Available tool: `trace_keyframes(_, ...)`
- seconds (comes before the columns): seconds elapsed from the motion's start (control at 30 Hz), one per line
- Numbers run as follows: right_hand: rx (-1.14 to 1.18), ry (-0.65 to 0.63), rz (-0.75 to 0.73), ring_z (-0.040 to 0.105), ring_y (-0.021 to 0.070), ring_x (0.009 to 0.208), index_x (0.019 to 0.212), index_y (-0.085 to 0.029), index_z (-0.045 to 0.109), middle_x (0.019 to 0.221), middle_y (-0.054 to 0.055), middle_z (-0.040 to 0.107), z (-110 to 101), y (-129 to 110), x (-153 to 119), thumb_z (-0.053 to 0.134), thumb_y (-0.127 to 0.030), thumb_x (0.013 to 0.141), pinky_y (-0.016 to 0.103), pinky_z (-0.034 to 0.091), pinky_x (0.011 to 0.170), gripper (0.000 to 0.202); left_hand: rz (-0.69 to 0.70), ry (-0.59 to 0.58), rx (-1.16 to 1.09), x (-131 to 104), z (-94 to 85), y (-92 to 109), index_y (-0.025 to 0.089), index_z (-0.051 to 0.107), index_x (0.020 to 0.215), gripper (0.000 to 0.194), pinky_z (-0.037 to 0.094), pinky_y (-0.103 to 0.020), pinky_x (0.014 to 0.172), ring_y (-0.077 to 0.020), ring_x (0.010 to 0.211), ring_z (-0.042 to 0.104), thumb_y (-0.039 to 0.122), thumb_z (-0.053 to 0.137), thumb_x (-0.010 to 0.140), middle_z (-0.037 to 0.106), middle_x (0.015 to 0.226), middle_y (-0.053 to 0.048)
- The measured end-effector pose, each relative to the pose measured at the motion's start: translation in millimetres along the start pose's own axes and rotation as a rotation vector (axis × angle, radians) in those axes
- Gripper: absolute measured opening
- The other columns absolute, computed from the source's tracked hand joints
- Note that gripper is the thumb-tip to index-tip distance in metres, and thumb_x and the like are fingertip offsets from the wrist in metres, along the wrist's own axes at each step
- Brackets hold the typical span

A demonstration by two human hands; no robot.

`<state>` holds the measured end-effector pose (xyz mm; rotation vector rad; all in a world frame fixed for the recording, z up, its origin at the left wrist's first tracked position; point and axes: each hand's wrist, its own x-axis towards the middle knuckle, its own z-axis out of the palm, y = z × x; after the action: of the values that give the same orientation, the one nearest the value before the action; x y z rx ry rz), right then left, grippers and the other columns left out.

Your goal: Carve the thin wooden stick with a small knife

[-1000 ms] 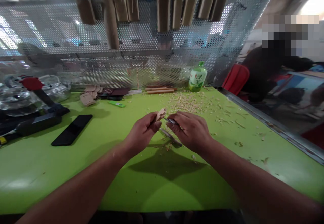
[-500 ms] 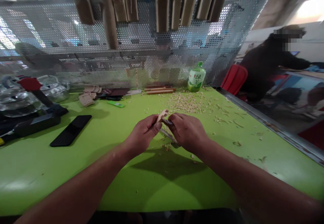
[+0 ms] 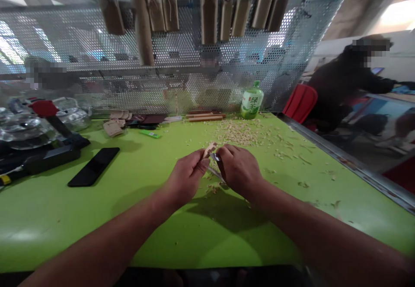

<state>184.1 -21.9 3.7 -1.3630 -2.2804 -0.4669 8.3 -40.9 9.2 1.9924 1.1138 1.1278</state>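
A small pale wooden piece (image 3: 210, 149) is pinched in my left hand (image 3: 186, 176), its end sticking up past the thumb and fingers. Close beside it, my right hand (image 3: 240, 170) is closed around a metal blade tool (image 3: 215, 157), whose tip lies against or very near the wood. Much of the tool is hidden by the fingers. Below and between the hands a thin pale strip (image 3: 215, 173) shows; what it belongs to is unclear. Wood shavings (image 3: 238, 132) are scattered on the green table (image 3: 155, 235) behind and under the hands.
A black phone (image 3: 94, 167) and a red-topped tool (image 3: 43, 108) are on the left. Flat wooden pieces (image 3: 113, 128), a green packet (image 3: 150, 134), wooden sticks (image 3: 205, 116) and a green bottle (image 3: 252, 101) line the back. A person (image 3: 346, 79) is beyond a red chair (image 3: 300, 103).
The blade tool has turned slightly, showing more bright metal near the wood. My left hand has shifted a little and my right hand has tilted. The view has moved slightly.
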Motion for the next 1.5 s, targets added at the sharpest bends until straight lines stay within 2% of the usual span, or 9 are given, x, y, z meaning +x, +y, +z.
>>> trace_keyframes(0.23,-0.069,0.015,0.026,0.052,0.0205,0.074,0.086,-0.018,0.061,0.083,0.009,0.064,4.9,2.9,7.8,0.042,-0.021,0.094,0.032,0.023,0.062,0.021,-0.268,-0.005,-0.258,3.2,5.3,-2.8,0.017,0.051,0.077,0.034,0.026,-0.02,0.047,-0.0064,0.051,0.033,0.046,0.047,0.094,0.041,0.062,0.005)
trace_keyframes(0.37,-0.065,-0.018,0.052,0.051,0.02,0.073,0.087,-0.018,0.06,0.085,0.009,0.064,5.6,0.2,10.3,0.042,-0.019,0.094,0.032,0.023,0.062,0.02,-0.349,-0.009,-0.353,2.7,4.6,-7.8,0.017,0.055,0.084,0.028,0.027,-0.018,0.043,-0.0055,0.049,0.034,0.044,0.05,0.092,0.042,0.062,0.006)
trace_keyframes(0.5,0.002,0.016,0.138,0.048,0.018,0.067,0.088,-0.017,0.06,0.085,0.009,0.064,2.8,0.5,9.3,0.04,-0.023,0.096,0.03,0.023,0.059,0.023,-0.435,-0.051,-0.55,2.7,0.9,-10.5,0.018,0.057,0.096,0.027,0.032,-0.016,0.04,-0.0047,0.045,0.036,0.044,0.054,0.09,0.043,0.064,0.006)
trace_keyframes(0.7,0.152,-0.069,0.157,0.047,0.0157,0.062,0.09,-0.017,0.061,0.081,0.006,0.064,-1.0,1.6,8.0,0.04,-0.029,0.098,0.028,0.022,0.055,0.025,-0.37,-0.014,-0.478,4.2,-0.9,-8.2,0.019,0.059,0.113,0.033,0.039,-0.018,0.041,-0.0061,0.047,0.04,0.042,0.056,0.089,0.046,0.065,0.006)
trace_keyframes(0.83,0.221,-0.155,0.132,0.046,0.0133,0.058,0.09,-0.018,0.06,0.08,0.004,0.064,-1.4,-0.3,7.7,0.037,-0.031,0.099,0.027,0.021,0.054,0.028,-0.343,-0.031,-0.382,3.9,-1.6,-6.1,0.018,0.061,0.114,0.034,0.037,-0.017,0.044,-0.0061,0.049,0.038,0.041,0.055,0.09,0.044,0.063,0.006)
trace_keyframes(1.0,0.244,-0.162,0.126,0.047,0.0125,0.058,0.091,-0.018,0.06,0.082,0.004,0.065,-1.7,1.5,7.7,0.038,-0.031,0.098,0.026,0.022,0.054,0.027,-0.321,-0.04,-0.316,3.2,-2.1,-4.4,0.019,0.062,0.117,0.037,0.034,-0.018,0.045,-0.007,0.051,0.036,0.043,0.054,0.09,0.042,0.063,0.006)
trace_keyframes(1.27,0.157,-0.241,0.115,0.049,0.0134,0.057,0.092,-0.019,0.062,0.079,0.004,0.065,-4.5,0.4,9.8,0.039,-0.028,0.098,0.027,0.022,0.053,0.025,-0.323,-0.064,-0.271,4.9,-3.0,-4.5,0.018,0.065,0.102,0.025,0.032,-0.018,0.043,-0.0061,0.046,0.035,0.038,0.057,0.088,0.042,0.057,0.007)
trace_keyframes(1.37,0.037,-0.182,0.107,0.051,0.0156,0.061,0.098,-0.019,0.064,0.083,0.006,0.066,-4.2,0.4,10.3,0.042,-0.021,0.094,0.028,0.022,0.053,0.022,-0.412,-0.116,-0.442,3.7,-2.2,-3.7,0.019,0.06,0.096,0.024,0.032,-0.017,0.039,-0.0052,0.042,0.034,0.042,0.055,0.09,0.043,0.057,0.008)
trace_keyframes(1.5,0.006,0.009,0.089,0.056,0.02,0.077,0.107,-0.018,0.066,0.092,0.01,0.069,-3.4,6.3,9.0,0.042,-0.023,0.096,0.029,0.032,0.061,0.027,-0.489,-0.123,-0.691,3.4,-1.0,0.5,0.018,0.056,0.091,0.022,0.031,-0.017,0.035,-0.0033,0.039,0.034,0.04,0.059,0.088,0.047,0.062,0.007)
